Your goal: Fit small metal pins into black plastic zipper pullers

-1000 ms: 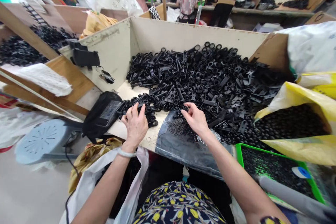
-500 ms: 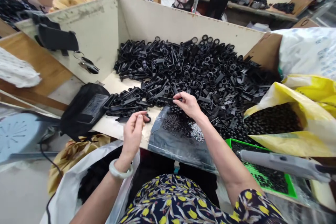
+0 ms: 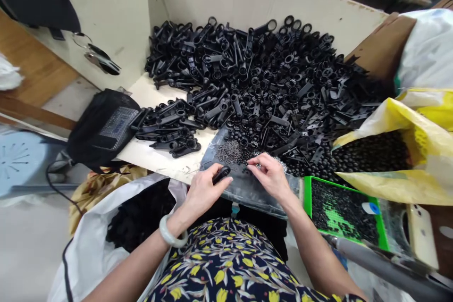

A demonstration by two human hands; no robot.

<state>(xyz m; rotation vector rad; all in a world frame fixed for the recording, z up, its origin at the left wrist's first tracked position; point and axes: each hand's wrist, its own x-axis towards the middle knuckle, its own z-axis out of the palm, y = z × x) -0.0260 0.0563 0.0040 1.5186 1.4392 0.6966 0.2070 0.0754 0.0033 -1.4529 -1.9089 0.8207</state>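
At a bench walled with boards, a worker's left hand (image 3: 203, 191) pinches one black plastic lever (image 3: 221, 174) between thumb and fingers, while the right hand (image 3: 271, 177) picks with narrowed fingertips at small screws (image 3: 231, 152) on a plastic sheet (image 3: 247, 188) just beneath. Beyond the fingers a large heap of parts (image 3: 262, 80) lies unsorted; left of them a small batch of levers (image 3: 166, 130) lies apart, suggesting most work remains.

Yellow bag (image 3: 421, 122) (black beads inside) right; green tray (image 3: 307, 198); black pouch (image 3: 102, 127) left.
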